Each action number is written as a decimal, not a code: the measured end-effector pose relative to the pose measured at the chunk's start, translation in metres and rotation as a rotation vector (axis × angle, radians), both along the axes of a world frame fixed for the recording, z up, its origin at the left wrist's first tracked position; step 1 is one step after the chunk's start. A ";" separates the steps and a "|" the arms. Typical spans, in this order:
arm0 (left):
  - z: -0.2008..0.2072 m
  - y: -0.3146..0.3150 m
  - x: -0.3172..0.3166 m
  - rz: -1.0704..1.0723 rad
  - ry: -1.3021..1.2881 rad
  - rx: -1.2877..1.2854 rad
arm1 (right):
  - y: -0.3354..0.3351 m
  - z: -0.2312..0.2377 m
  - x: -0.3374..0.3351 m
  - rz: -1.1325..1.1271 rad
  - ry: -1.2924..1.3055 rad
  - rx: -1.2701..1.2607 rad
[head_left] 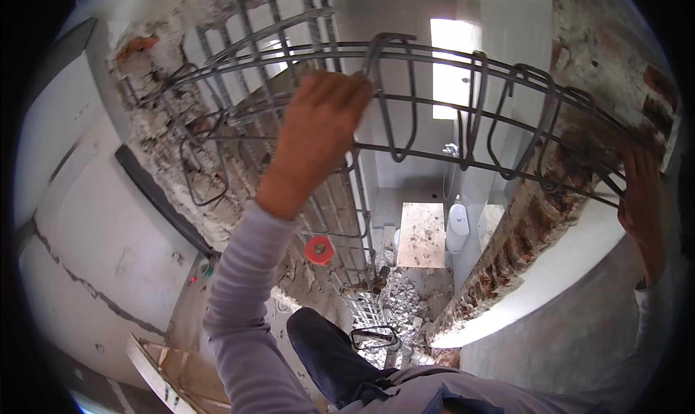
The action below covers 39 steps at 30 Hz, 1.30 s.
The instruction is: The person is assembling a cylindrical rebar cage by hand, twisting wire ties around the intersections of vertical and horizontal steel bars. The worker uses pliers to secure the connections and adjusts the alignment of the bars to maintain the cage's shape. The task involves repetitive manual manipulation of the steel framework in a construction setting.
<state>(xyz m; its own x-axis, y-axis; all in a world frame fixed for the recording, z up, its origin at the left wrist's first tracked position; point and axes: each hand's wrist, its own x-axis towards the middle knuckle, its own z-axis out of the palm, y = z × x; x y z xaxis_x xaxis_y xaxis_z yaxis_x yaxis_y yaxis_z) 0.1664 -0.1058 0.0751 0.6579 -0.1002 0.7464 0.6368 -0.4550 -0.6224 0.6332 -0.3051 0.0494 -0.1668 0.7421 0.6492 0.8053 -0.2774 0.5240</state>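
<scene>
A rebar cage [463,110] of long steel bars and bent stirrups spans from the broken wall on the left to the brick wall on the right. My left hand [322,128] is closed around its upper bars, with the fingers beside a steel stirrup [391,95] that loops over them. Several more stirrups hang spaced along the bars to the right. At the cage's right end my right hand [641,189] is closed by the wall opening. Dark thin pieces stick out beside its fingers, but I cannot make out what it grips.
Upright column rebar [329,211] stands behind my left forearm. A red round object [319,250] is beside it. Far below lie rubble [405,305], a speckled board [422,234] and a white toilet [457,228]. Broken brickwork [521,247] edges the right side.
</scene>
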 end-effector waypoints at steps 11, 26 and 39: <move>0.000 0.029 0.018 0.406 0.201 -0.062 | 0.008 0.016 0.010 0.063 0.058 -0.123; 0.000 0.023 0.019 0.401 0.169 -0.120 | 0.004 0.028 0.056 0.239 0.227 -0.245; -0.002 0.027 0.021 0.391 0.126 -0.089 | -0.002 0.019 0.045 0.021 -0.017 -0.134</move>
